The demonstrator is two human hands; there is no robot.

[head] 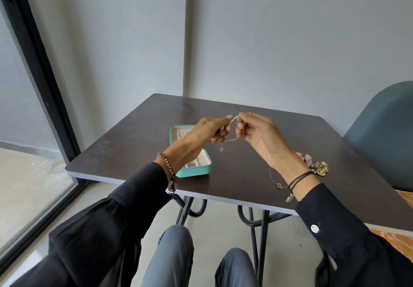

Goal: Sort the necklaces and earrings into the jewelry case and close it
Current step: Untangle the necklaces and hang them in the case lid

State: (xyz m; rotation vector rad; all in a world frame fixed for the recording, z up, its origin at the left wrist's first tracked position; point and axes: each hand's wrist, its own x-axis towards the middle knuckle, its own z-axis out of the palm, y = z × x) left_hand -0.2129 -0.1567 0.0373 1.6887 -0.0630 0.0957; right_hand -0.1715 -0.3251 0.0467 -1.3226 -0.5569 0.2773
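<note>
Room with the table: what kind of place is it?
Probably a sitting corner in a home or café: a dark table by a bare grey wall, a blue chair, a glass door.

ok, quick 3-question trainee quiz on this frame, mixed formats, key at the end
1. True or false: the jewelry case is closed.
2. Pick one: the silver necklace is held by A) one hand, B) both hands, C) neither.
3. Fill in: the pile of loose jewelry lies on the table beside the ___ wrist.
Key: 1 false, the jewelry case lies open. 2 B, left hand and right hand both pinch it above the table. 3 right.
</note>
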